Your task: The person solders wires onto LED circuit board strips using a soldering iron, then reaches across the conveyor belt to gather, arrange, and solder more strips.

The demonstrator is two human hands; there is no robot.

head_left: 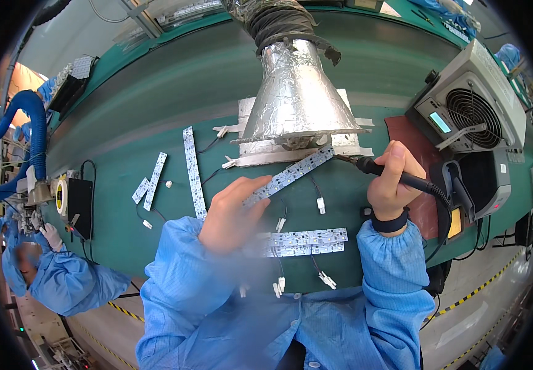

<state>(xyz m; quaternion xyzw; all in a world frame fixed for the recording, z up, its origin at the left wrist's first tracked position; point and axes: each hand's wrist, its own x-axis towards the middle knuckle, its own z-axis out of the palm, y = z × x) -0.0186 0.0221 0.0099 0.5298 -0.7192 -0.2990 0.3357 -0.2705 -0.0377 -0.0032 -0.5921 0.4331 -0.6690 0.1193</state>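
Observation:
My left hand [232, 213] pinches one end of a narrow white LED circuit strip [297, 174], tilted up toward the right. In my right hand [394, 183] is a soldering iron [370, 166] with a black handle. Its tip is at or very near the strip's far end; contact cannot be made out. Below my left hand, partly hidden by it, lie several stacked LED strips [315, 240] with wires and white connectors [327, 280]. A longer strip [193, 172] and two short ones [155, 182] lie to the left.
A foil-covered extraction hood [300, 86] hangs over white boards [248, 157] beyond the strip. On the right stand a grey fan unit [473, 105], a dark soldering station [491, 185] and a brown mat [423, 216]. A black box [75, 209] and a co-worker [72, 280] are left.

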